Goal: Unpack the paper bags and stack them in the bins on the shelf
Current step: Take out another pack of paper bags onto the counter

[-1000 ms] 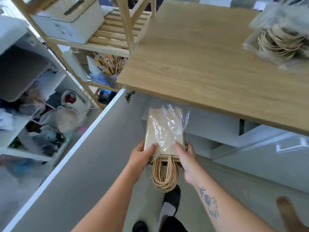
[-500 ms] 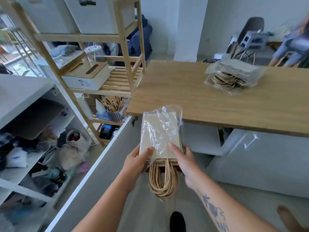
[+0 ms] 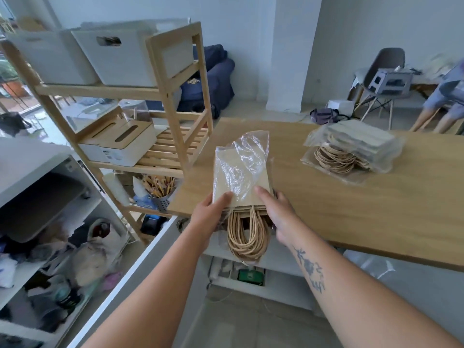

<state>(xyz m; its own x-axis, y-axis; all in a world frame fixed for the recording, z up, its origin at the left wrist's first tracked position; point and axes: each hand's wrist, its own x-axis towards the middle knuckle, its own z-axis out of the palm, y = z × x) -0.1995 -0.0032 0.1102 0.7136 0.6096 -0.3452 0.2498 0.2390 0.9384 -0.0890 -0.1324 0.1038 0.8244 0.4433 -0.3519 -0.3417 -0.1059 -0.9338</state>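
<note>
Bearing wrapped paper bags (image 3: 351,149), wooden table (image 3: 376,204) beside slatted shelf (image 3: 175,146).

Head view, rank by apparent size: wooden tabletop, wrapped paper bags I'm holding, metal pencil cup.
1. Light wooden tabletop
2. Held plastic-wrapped bundle of brown paper bags, enlarged by nearness
3. Perforated metal pencil cup

Wooden table (image 3: 351,202): one plastic-wrapped pack of paper bags (image 3: 351,149) lies flat near its far edge. Wooden shelf unit (image 3: 173,101), touching the table's left end: top tier, two white bins (image 3: 125,59) side by side; middle tier, two wooden-lidded tissue boxes (image 3: 125,144); lower tier, a perforated metal cup of pencils (image 3: 160,197).
</note>
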